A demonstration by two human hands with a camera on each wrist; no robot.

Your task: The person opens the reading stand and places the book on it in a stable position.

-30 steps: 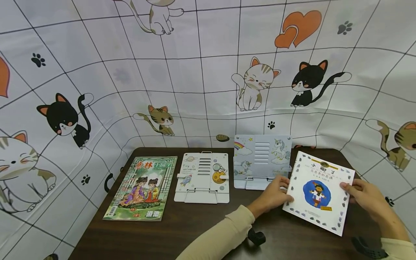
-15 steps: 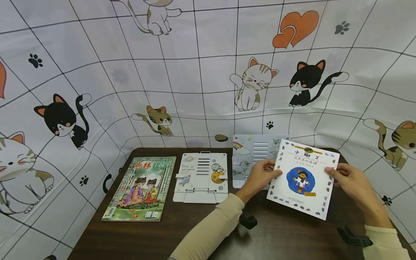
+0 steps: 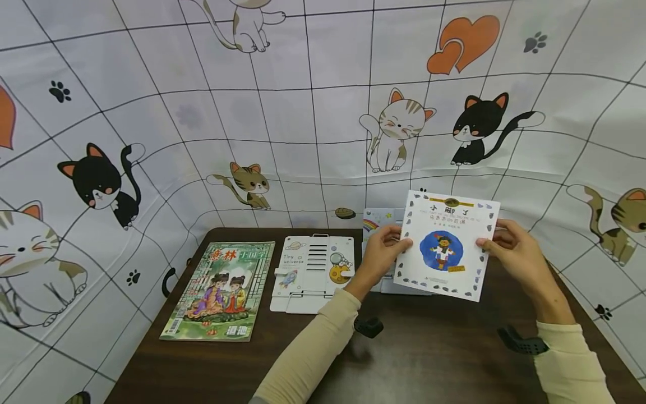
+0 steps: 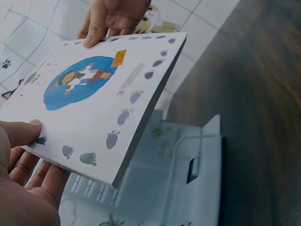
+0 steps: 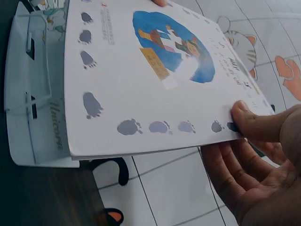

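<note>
Both hands hold up a white picture book (image 3: 449,286), whose cover has a blue oval and a border of small footprints. My left hand (image 3: 379,255) pinches its left edge, thumb on the cover and fingers behind. On the opposite edge my right hand (image 3: 520,255) grips it the same way. The book is slightly tilted and hides most of a pale blue unicorn book stand (image 3: 375,216) behind it. In the left wrist view the stand's lower ledge and wire clip (image 4: 197,155) show below the book, apart from it.
A white "Tiny universe" book stand (image 3: 314,272) stands left of the blue one. Farther left a green magazine (image 3: 217,292) lies on the dark wooden table (image 3: 313,370). Behind the table hangs a cat-patterned cloth (image 3: 313,112).
Both hands have carried the book leftward and upward, from right of the blue stand to in front of it. The book is tilted less than before. The magazine and white stand stay put.
</note>
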